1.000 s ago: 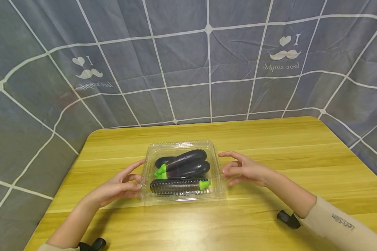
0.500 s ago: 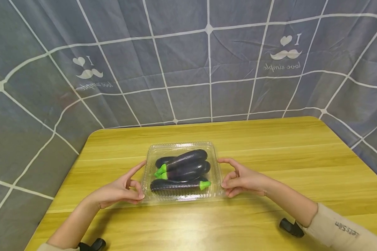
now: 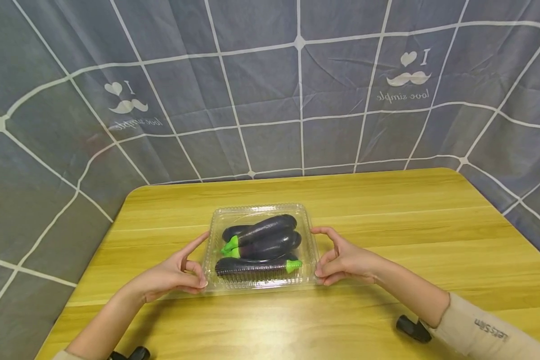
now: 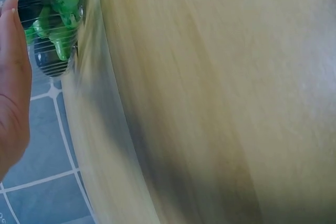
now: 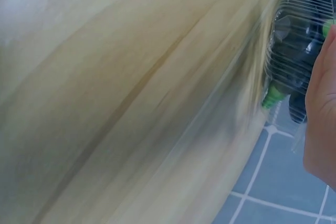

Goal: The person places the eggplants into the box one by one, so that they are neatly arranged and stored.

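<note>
A clear plastic clamshell box point(image 3: 258, 208) with a ribbed rim lies on the table, its lid down over several dark eggplants point(image 3: 270, 244) with green stems. My left hand point(image 3: 173, 275) grips the box's left side, index finger along the edge and thumb at the near corner. On the opposite side my right hand point(image 3: 347, 261) holds the box in much the same way. The left wrist view catches part of the left hand point(image 4: 13, 93) beside green stems behind the ribbed wall. At the right wrist view's edge, the right hand point(image 5: 323, 114) is partly cut off.
The box is near the middle of a yellow wood-grain table point(image 3: 409, 210). A grey curtain point(image 3: 270, 100) with white lines hangs behind the table and along both sides. Black devices point(image 3: 413, 329) are worn at the wrists.
Both hands have moved in against the box: the thumbs now meet its near corners, and the right hand, formerly a little apart, touches its side. The box has barely shifted.
</note>
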The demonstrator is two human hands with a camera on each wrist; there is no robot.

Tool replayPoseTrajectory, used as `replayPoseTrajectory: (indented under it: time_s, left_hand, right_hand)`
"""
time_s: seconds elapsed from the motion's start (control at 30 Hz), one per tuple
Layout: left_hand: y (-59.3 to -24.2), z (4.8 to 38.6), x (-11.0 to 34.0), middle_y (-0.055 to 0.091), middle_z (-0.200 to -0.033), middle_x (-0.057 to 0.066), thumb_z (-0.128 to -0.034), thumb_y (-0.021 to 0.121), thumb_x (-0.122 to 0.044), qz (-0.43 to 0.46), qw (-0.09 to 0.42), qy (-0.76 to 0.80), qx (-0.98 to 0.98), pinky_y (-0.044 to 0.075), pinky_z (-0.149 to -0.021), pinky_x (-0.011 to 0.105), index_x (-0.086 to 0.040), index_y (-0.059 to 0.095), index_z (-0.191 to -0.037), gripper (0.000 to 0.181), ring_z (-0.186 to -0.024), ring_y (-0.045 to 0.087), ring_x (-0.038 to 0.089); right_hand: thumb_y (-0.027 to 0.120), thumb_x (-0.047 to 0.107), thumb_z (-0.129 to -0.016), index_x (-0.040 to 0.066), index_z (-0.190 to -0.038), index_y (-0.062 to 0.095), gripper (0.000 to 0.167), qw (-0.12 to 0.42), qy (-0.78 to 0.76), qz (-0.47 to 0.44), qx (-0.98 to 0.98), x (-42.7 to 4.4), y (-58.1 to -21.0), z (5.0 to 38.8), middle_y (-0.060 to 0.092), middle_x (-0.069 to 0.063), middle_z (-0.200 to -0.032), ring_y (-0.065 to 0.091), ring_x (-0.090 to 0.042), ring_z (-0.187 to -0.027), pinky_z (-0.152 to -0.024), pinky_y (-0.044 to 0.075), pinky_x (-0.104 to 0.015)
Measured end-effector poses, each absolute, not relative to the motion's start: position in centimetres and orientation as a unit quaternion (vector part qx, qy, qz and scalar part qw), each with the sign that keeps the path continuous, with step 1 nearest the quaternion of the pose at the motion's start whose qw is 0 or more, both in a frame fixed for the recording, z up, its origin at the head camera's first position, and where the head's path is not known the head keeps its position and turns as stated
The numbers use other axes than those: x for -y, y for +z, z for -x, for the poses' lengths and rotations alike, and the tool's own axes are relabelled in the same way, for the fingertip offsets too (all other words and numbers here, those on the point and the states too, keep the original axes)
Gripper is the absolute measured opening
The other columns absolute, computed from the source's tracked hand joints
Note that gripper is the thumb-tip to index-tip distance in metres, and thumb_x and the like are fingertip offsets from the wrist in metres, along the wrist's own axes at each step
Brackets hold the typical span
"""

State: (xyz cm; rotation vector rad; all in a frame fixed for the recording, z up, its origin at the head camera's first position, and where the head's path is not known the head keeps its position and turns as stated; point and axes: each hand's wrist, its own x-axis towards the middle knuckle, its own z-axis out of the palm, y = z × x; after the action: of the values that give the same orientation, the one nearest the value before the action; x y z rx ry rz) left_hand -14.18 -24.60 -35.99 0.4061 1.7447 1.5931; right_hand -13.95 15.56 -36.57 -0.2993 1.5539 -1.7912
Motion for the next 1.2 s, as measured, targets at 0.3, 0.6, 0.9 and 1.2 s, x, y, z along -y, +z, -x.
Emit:
replayPoseTrajectory:
  time_s: [0.3,0.6,0.9,1.2]
  left_hand:
    - [-35.91,14.05,24.37,0.068,-0.082,0.000,-0.0846,0.063,0.000,-0.163,0.366,0.626,-0.669,0.054,-0.068,0.029,-0.020,-0.016,-0.148,0.103,-0.075,0.065,0.016]
    - [-35.91,14.06,24.33,0.067,-0.080,-0.001,-0.0835,0.064,0.000,-0.163,0.367,0.627,-0.667,0.053,-0.065,0.024,-0.018,-0.016,-0.147,0.104,-0.074,0.065,0.014]
    - [-36.05,14.26,24.26,0.067,-0.079,0.001,-0.0821,0.065,0.002,-0.158,0.369,0.632,-0.663,0.052,-0.063,0.024,-0.018,-0.016,-0.148,0.106,-0.072,0.064,0.015]
    - [-36.03,14.20,24.33,0.067,-0.078,-0.001,-0.0824,0.063,0.003,-0.164,0.370,0.625,-0.667,0.051,-0.063,0.024,-0.020,-0.015,-0.148,0.105,-0.072,0.064,0.014]
  right_hand:
    - [0.060,-0.013,-0.081,0.018,-0.144,-0.003,0.094,0.369,-0.699,0.112,-0.603,-15.10,-36.70,13.89,0.064,-0.009,-0.075,0.066,-0.020,-0.067,-0.067,0.056,-0.034]
    - [0.058,-0.013,-0.081,0.021,-0.143,-0.003,0.093,0.376,-0.704,0.114,-0.592,-14.94,-36.89,13.82,0.062,-0.008,-0.075,0.065,-0.020,-0.067,-0.066,0.055,-0.032]
    - [0.058,-0.013,-0.080,0.023,-0.143,-0.003,0.095,0.373,-0.715,0.105,-0.582,-14.84,-37.10,13.64,0.061,-0.007,-0.073,0.064,-0.019,-0.065,-0.064,0.055,-0.029]
    - [0.057,-0.014,-0.079,0.025,-0.143,-0.002,0.096,0.368,-0.720,0.105,-0.578,-14.68,-37.49,13.48,0.058,-0.005,-0.071,0.063,-0.017,-0.063,-0.060,0.053,-0.025]
